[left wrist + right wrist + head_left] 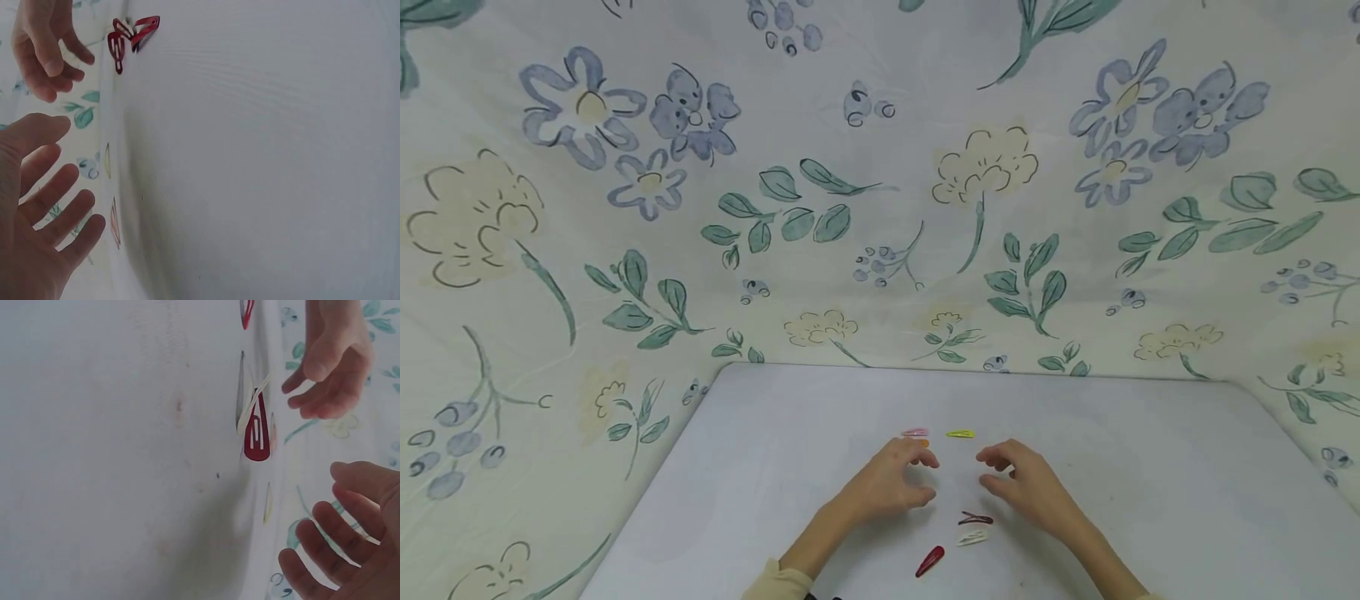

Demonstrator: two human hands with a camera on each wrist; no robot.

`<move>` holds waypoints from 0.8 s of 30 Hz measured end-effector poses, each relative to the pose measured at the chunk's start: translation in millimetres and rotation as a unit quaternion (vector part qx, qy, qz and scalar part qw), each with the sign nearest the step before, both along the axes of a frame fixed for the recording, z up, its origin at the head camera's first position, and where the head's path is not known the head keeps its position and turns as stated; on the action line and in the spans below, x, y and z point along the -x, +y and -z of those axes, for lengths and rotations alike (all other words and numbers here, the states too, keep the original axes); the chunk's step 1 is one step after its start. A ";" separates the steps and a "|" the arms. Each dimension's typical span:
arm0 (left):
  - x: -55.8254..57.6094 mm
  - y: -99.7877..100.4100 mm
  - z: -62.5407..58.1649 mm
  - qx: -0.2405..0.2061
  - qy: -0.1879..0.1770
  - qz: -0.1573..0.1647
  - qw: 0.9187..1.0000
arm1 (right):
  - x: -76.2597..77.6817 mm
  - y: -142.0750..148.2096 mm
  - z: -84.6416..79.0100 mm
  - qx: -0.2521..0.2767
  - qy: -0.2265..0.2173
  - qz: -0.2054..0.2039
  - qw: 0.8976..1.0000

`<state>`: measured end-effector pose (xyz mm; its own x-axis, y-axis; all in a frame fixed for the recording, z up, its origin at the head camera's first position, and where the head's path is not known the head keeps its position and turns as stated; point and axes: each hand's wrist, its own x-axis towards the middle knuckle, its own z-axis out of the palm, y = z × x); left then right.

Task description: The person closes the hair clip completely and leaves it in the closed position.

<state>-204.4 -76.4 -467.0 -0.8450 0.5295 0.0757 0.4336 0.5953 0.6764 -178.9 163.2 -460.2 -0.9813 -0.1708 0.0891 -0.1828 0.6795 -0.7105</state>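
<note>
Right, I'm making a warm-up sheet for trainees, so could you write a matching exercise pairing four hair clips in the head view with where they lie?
1. Glossy red teardrop hair clip
2. Slim yellow hair clip
3. Slim pink hair clip
4. Pale cream hair clip

A. Far side of the group, left
B. Beside the dark maroon open hair clip
C. Lowest clip in the picture
D. Far side of the group, right

Pairs: 1-C; 2-D; 3-A; 4-B
</note>
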 end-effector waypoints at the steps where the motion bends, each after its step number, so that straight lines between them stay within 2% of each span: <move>1: -1.1 1.5 0.0 0.001 -0.003 0.007 1.000 | -1.6 0.8 0.0 0.000 -0.004 0.003 1.000; 5: -4.3 7.7 1.7 0.015 0.005 0.035 0.999 | -7.0 4.0 1.6 -0.005 -0.016 0.009 1.000; 11: -9.0 16.0 1.3 0.044 0.021 0.067 0.997 | -14.1 10.8 7.4 -0.009 -0.003 -0.015 1.000; 18: -11.2 23.9 4.7 0.078 0.057 0.085 0.992 | -20.1 12.2 13.1 -0.006 0.004 -0.052 0.999; 24: -12.4 29.5 3.5 0.116 0.082 0.092 0.986 | -22.8 9.7 15.7 -0.028 -0.004 -0.051 0.998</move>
